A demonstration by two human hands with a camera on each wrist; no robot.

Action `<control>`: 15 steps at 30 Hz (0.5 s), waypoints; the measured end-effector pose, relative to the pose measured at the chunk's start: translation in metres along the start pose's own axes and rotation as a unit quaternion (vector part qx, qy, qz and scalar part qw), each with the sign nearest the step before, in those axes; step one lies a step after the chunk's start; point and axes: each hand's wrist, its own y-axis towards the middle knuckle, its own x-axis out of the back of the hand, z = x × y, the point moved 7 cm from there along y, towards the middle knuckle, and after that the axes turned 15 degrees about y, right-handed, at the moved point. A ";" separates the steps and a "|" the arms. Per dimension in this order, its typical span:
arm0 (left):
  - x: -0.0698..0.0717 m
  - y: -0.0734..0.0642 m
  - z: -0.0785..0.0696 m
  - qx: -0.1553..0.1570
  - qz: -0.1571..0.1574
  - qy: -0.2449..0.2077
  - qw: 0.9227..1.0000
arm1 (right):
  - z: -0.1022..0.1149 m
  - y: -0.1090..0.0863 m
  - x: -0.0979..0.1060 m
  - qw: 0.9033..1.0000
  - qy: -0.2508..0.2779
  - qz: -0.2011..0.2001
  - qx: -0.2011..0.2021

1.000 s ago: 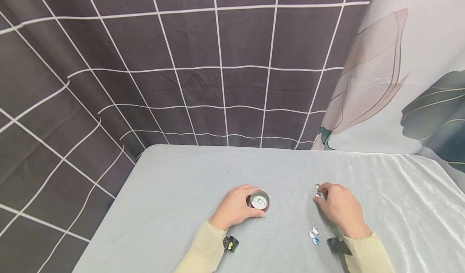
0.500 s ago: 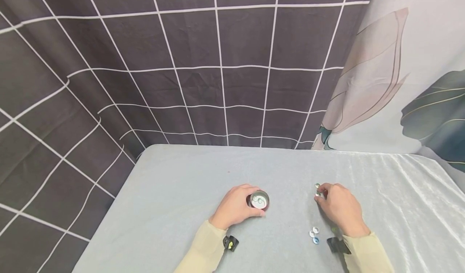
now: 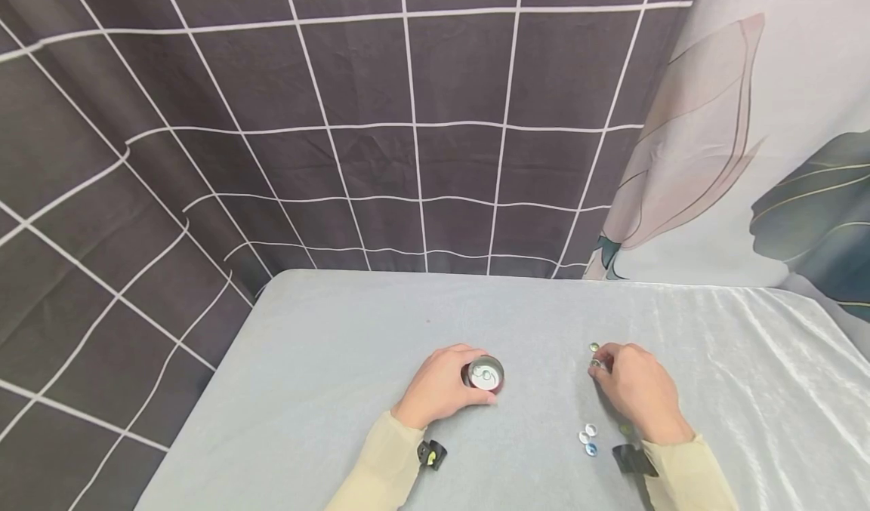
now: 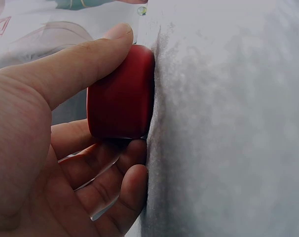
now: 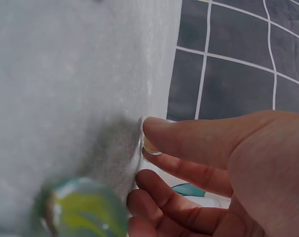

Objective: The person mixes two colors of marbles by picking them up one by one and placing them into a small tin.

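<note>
My left hand (image 3: 442,386) grips a short red round cup (image 4: 121,94), thumb on one side and fingers around the other. Seen from the head, its round top (image 3: 485,376) shows a dark rim and a pale inside with a swirl-like shape. Over to the right, thumb and forefinger of my right hand (image 3: 639,390) pinch a small glass marble (image 5: 150,146), close over the tablecloth. Just beyond those fingertips lies another marble (image 3: 594,347). A marble with a yellow-green swirl (image 5: 85,210) looms near the right wrist camera.
Two clear marbles (image 3: 590,429) and a blue one (image 3: 591,449) lie together to the left of the right wrist. A pale velvety cloth (image 3: 340,345) covers the table. Behind it hang a dark gridded curtain (image 3: 367,156) and a leaf-patterned one (image 3: 714,156).
The right fingertips have shifted very slightly and closed in around the nearer marble, while the farther one stays in place. My left hand and the red cup have not moved.
</note>
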 end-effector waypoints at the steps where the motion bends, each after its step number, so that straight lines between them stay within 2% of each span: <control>1: 0.000 0.000 0.000 0.000 0.000 0.000 1.000 | 0.000 0.000 0.000 1.000 0.000 0.000 0.000; 15: 0.000 0.000 0.000 0.000 0.001 0.002 1.000 | 0.005 -0.001 0.001 1.000 0.005 0.006 0.004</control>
